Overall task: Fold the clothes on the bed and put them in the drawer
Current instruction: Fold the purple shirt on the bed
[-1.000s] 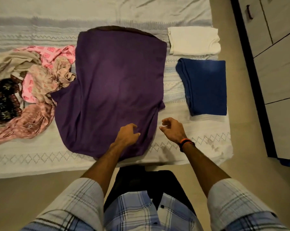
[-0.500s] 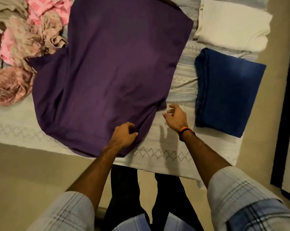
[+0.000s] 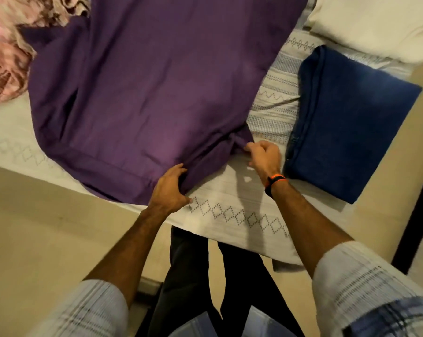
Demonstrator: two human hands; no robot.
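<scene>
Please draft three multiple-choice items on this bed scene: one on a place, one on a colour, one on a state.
1. Where does the folded blue garment lie relative to the purple garment?
A. on the wristband-arm side of it
B. on top of it
C. under the pink clothes

2. What colour is the folded item beyond the blue one?
A. red
B. cream white
C. black

3. What is the right hand doing?
A. resting flat on the bed
B. pinching the purple garment's near corner
C. holding the blue garment

Key: 1 A, the blue piece lies apart on the bed, beside the right hand. 2 B, the far folded piece is pale cream. 3 B, its fingers close on the purple corner, while the left hand grips the hem.
</scene>
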